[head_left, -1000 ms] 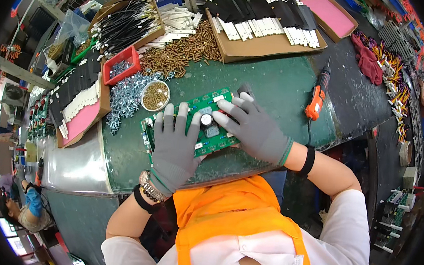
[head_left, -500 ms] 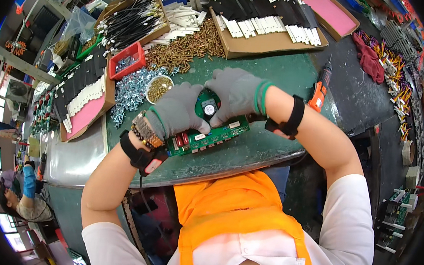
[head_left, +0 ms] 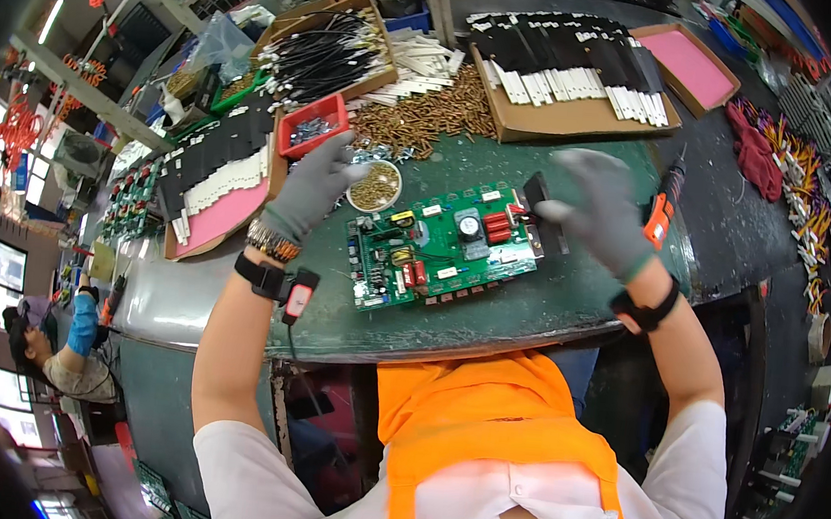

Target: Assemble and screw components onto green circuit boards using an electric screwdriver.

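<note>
A green circuit board (head_left: 447, 249) lies on the green workbench in front of me, bearing red, yellow and black parts. A dark flat plate (head_left: 556, 237) sits at its right end. My left hand (head_left: 309, 193), in a grey glove, is off the board, beside the red bin (head_left: 313, 125) and the silver screws; its thumb and fingers are apart, and I see nothing in them. Over the board's right end, my gloved right hand (head_left: 599, 213) is slightly blurred, with thumb and fingers spread and nothing visible between them. A round white bowl (head_left: 375, 186) of small brass-coloured pieces stands behind the board.
An orange electric screwdriver (head_left: 659, 218) lies at the right. Brass-coloured screws (head_left: 427, 117) are heaped at the back, near a cardboard tray (head_left: 582, 123) of black-and-white strips. Another strip tray (head_left: 211, 229) stands at the left. A red cloth (head_left: 754, 154) and coloured wires lie far right.
Both hands have let go of the board and moved apart, the left toward the red bin, the right out to the right. More of the board now shows. The whole view has shifted.
</note>
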### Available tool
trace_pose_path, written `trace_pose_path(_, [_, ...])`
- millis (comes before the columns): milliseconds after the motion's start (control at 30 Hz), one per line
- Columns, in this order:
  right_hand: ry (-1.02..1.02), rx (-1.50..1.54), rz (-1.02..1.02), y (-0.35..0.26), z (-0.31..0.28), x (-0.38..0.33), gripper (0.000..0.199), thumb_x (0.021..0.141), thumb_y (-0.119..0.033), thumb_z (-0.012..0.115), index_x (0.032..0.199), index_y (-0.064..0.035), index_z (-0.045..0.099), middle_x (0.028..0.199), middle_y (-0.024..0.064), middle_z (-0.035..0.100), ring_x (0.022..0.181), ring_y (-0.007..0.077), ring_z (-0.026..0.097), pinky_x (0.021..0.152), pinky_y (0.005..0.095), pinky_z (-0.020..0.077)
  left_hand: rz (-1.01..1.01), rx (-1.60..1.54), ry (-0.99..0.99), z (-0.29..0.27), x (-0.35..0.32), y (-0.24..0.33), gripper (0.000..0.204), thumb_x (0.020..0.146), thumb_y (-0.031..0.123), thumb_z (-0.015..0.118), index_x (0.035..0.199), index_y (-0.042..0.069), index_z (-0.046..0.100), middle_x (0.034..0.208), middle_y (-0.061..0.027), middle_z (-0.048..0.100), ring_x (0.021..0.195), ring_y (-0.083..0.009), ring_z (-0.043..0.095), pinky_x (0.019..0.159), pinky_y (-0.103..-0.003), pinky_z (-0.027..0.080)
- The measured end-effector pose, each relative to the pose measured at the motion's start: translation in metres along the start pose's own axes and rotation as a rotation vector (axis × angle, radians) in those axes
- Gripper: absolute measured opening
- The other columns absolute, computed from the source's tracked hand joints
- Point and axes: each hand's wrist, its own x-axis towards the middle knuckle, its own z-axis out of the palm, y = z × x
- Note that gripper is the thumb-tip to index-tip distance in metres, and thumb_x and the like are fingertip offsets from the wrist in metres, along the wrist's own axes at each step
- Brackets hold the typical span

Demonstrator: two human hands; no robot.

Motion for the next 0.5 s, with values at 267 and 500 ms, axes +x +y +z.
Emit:
trace_pose_path(267, [-0.289,-0.303,0.824,0.116,-0.032,-0.123,0.105,0.068,-0.043,0.077,0.149,-0.0029,0.023,0.142,0.0216,0.039,0.122,0.0422,0.048,0.101,0.0423,0.0419,0.038,0.591,0.176,-0.008,-0.065,-0.110,0.023,0.080,0.014,0.069,0.102,0.007,0.068,0.089,-0.0141,0.064,0.083,-0.0312,0.062,0.078,-0.038,0.050])
trace_pose_path(500, [-0.247,-0.185,0.979,0.138,-0.019,-0.091,0.094,0.074,-0.036,0.068,0.149,-0.0039,0.022,0.128,0.0264,0.049,0.114,0.0414,0.054,0.095,0.0440,0.0446,-0.352,0.821,0.286,0.031,-0.025,-0.109,0.024,0.082,0.033,0.067,0.084,0.008,0.067,0.087,-0.0142,0.066,0.087,-0.0335,0.063,0.077,-0.044,0.049])
